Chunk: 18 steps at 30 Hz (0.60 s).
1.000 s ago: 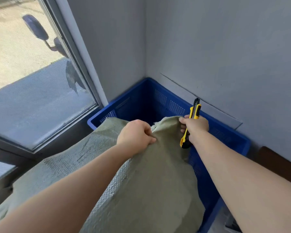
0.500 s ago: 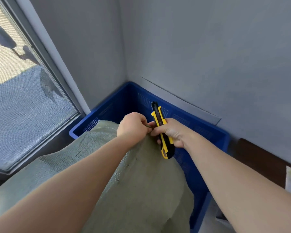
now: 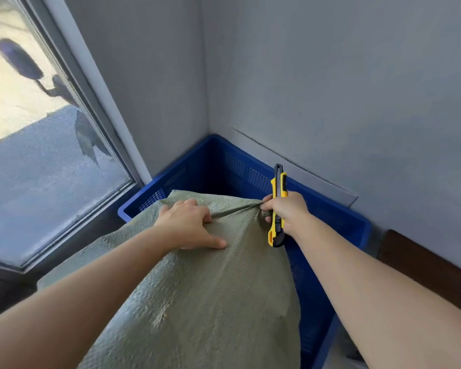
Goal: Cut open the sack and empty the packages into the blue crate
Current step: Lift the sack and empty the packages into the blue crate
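A grey-green woven sack [image 3: 205, 288] lies over the near rim of the blue crate [image 3: 341, 217], its top end reaching into the crate. My left hand [image 3: 189, 225] presses on the sack near its top, fingers bunching a fold of cloth. My right hand [image 3: 286, 211] holds a yellow and black utility knife [image 3: 277, 206] upright and also pinches the sack's top right corner. The packages are hidden inside the sack. The crate's inside looks dark and I see nothing in it.
The crate stands in a corner between two grey walls [image 3: 330, 89]. A large window [image 3: 37, 155] with a dark frame is on the left. A dark brown board [image 3: 421, 265] leans against the wall to the right of the crate.
My hands were together at the sack's top; they have moved apart, the right one to the right corner with the knife, the left one spreading flatter on the cloth.
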Motion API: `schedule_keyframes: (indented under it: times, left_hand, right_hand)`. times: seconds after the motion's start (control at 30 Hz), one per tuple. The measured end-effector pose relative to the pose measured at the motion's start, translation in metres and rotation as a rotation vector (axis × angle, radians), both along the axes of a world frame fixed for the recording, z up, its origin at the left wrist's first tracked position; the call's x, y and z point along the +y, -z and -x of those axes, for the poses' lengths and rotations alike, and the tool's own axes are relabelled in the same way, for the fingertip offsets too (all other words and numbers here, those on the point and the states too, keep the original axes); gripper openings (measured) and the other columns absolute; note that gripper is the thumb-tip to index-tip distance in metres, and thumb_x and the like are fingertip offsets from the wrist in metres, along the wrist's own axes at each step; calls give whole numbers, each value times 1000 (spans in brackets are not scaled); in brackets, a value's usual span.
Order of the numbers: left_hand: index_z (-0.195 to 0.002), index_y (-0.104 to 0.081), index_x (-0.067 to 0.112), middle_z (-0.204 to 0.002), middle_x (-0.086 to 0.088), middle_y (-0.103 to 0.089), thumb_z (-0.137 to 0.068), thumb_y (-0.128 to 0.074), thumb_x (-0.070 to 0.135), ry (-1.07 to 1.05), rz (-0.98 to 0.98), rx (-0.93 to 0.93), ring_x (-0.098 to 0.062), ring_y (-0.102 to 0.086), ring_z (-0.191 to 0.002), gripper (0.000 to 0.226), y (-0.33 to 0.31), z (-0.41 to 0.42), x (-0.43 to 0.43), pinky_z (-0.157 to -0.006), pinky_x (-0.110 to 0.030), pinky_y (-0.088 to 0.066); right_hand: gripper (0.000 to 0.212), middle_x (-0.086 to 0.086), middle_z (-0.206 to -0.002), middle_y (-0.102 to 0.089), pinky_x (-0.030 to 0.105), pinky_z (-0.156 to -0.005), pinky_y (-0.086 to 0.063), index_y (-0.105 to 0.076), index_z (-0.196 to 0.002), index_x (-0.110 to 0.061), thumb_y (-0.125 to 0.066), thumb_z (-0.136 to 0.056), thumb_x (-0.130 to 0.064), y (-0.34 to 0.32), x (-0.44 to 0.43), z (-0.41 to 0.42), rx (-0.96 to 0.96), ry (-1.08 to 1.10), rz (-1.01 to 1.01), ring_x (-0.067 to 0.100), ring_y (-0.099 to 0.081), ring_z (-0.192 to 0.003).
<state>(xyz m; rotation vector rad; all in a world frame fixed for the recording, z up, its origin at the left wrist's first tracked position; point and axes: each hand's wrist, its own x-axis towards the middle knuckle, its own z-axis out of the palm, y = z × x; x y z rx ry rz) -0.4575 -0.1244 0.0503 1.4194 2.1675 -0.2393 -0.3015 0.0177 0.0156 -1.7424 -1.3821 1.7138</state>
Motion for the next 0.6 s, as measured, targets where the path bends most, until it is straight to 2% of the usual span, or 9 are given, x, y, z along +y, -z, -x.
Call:
schedule_keyframes:
  times: [0.03, 0.1, 0.17, 0.2, 0.27, 0.33, 0.4, 0.5, 0.6]
  left_hand:
    - [-117, -56, 33, -117, 7, -49, -72, -60, 70, 9, -8, 22, -17, -42, -117, 59, 1, 0, 2, -101, -41, -28]
    - [-111, -62, 34, -113, 11, -56, -79, -63, 56, 0, -66, 48, -15, -47, -116, 39, 2, 1, 8, -102, -42, -27]
    - [-96, -66, 32, -103, 12, -64, -84, -65, 34, -41, -168, 60, -15, -57, -106, 12, 3, 1, 14, -96, -38, -33]
    - [-90, -67, 30, -97, 11, -65, -85, -64, 24, -63, -220, 69, -16, -60, -100, 9, 4, -1, 16, -89, -34, -38]
    - [-84, -67, 27, -93, 10, -64, -85, -60, 15, -114, -319, 63, -16, -61, -92, 14, 4, -4, 23, -75, -31, -48]
    - [-82, -64, 26, -91, 11, -61, -87, -59, 14, -181, -433, 33, -14, -58, -88, 14, 1, -7, 31, -67, -30, -45]
    - [-82, -63, 26, -89, 13, -58, -88, -58, 15, -225, -501, 17, -12, -54, -86, 14, -1, -8, 40, -66, -28, -40]
    - [-84, -66, 25, -88, 12, -58, -88, -59, 14, -263, -533, -12, -11, -54, -84, 13, 0, -11, 50, -64, -26, -39]
    - [-80, -65, 27, -87, 10, -62, -86, -60, 14, -287, -537, -36, -13, -58, -83, 15, 2, -13, 62, -61, -28, -42]
  right_hand:
    - [15, 10, -77, -62, 27, -52, -53, -65, -77, -5, -67, -79, 10, 0, 2, 1, -7, 4, 2, 19, -60, -63]
    - [16, 9, -76, -62, 26, -52, -53, -66, -77, -4, -66, -79, 11, 1, 6, 1, -17, 12, 11, 19, -60, -62]
    - [15, 9, -77, -63, 26, -51, -52, -66, -78, -5, -66, -79, 11, 3, 11, 0, -20, 11, 18, 19, -60, -63]
    - [15, 10, -78, -63, 26, -51, -52, -66, -78, -5, -67, -79, 10, 3, 14, 0, -22, 9, 18, 19, -61, -64]
    - [16, 10, -79, -64, 26, -51, -52, -66, -77, -6, -67, -79, 10, 5, 20, -2, -25, 14, 20, 20, -61, -64]
    - [16, 11, -81, -64, 27, -54, -53, -65, -76, -6, -68, -79, 9, 8, 27, -5, -26, 12, 28, 21, -62, -65]
    - [15, 12, -87, -66, 29, -57, -54, -66, -77, -8, -70, -78, 6, 10, 30, -8, -40, -21, 17, 23, -63, -72]
    - [12, 9, -94, -68, 31, -61, -55, -68, -85, -12, -75, -77, -6, 9, 29, -9, -51, -124, -81, 22, -64, -82]
    - [24, 4, -86, -67, 29, -59, -52, -71, -94, -10, -81, -75, -22, -4, 13, -3, 72, -258, -81, 18, -62, -78]
